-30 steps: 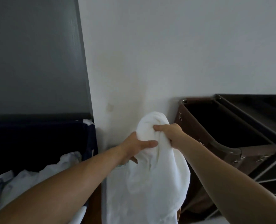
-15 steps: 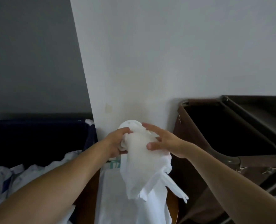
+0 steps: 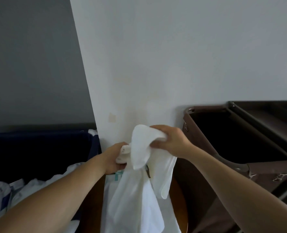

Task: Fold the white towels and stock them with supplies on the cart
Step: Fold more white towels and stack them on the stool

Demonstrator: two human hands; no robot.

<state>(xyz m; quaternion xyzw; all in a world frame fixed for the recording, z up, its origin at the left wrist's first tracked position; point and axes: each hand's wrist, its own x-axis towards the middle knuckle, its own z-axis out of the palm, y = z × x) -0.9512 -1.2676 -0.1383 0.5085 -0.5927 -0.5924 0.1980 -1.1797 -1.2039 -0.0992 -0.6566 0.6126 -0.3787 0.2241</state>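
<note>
Grip: left hand [image 3: 113, 157] and right hand [image 3: 170, 142] both clutch the white towel [image 3: 140, 165].
Tip: find corners first, shake flat.

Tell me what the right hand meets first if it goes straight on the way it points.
The right hand points up and left. Beyond the towel it grips, the line seems to pass above the left hand and reach the wall first, though depth is hard to judge.
</note>
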